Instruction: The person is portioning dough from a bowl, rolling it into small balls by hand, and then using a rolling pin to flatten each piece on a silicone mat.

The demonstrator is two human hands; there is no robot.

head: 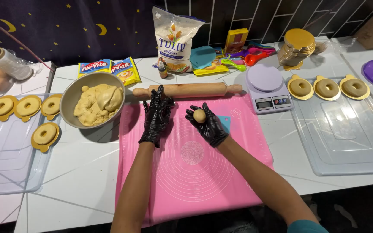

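Both my hands wear black gloves above a pink silicone mat [195,172]. My right hand [208,125] cups a small round ball of dough [199,115] in its palm. My left hand [156,116] is spread flat, fingers apart, on the mat's upper left part, just in front of a wooden rolling pin [195,90]. To the left, a grey bowl [72,95] holds a large lump of yellow dough [98,103].
Ring-shaped dough pieces on gold cards lie on a clear tray lid at the left [26,107] and another at the right [327,88]. A lilac kitchen scale [267,88], a flour bag [174,39], yellow packets [111,69], coloured scoops [247,58] and a stack of gold cards [298,45] stand behind.
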